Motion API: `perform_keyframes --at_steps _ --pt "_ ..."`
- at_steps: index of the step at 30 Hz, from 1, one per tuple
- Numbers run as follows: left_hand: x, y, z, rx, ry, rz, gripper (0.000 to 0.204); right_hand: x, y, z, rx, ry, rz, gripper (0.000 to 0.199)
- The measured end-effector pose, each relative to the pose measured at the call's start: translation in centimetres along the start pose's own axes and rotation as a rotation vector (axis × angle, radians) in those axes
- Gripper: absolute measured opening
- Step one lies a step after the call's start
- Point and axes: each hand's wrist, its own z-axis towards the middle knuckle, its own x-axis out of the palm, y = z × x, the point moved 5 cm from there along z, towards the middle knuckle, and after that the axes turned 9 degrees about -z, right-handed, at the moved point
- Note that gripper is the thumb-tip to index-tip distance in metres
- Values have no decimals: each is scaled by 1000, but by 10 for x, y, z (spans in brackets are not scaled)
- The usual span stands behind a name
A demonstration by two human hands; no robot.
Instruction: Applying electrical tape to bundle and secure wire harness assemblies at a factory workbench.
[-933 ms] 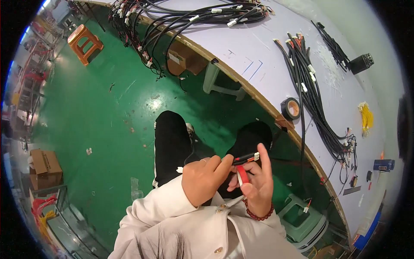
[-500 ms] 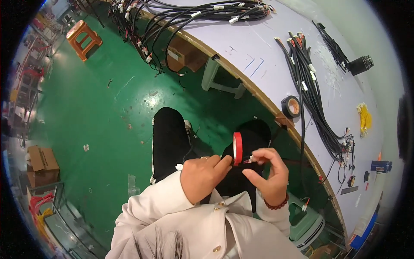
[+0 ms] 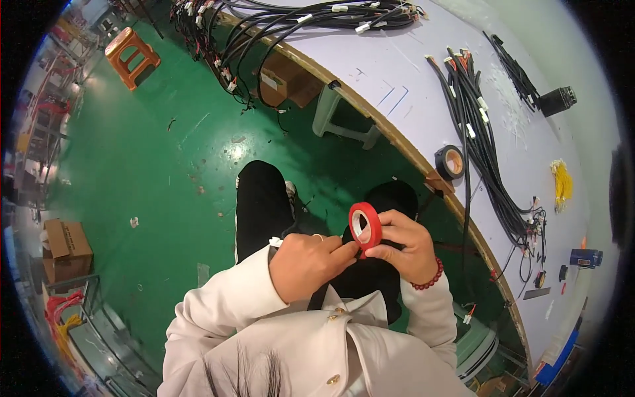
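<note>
Over my lap, my left hand is closed with its fingers pinched on a black cable, most of which the hand hides. A white connector on the cable's end pokes out beside the left wrist. My right hand grips a roll of red tape between thumb and fingers. The roll stands tilted with its white core showing, right against the left fingertips. Whether a strip of tape is stuck to the cable there is hidden by the fingers.
To the right is a white table with a brown edge. It bears a bundle of black cables, a black tape roll, yellow wires and more cables at the far end. An orange stool and cardboard box stand left.
My right hand, earlier apart from the tape with fingers spread, has moved left and taken hold of the red roll. The roll has turned to show its open core. My left hand stays nearly in place.
</note>
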Motion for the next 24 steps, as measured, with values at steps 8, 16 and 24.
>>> perform_keyframes --at_steps 8,16,24 --pt "-8 -2 1 99 3 47 23 3 6 1 40 -14 -9 26" --pt "-13 2 3 132 26 29 23 2 19 5 -72 -52 -122 25" --pt "-19 -4 0 184 -51 135 25 14 -4 0 204 3 109 20"
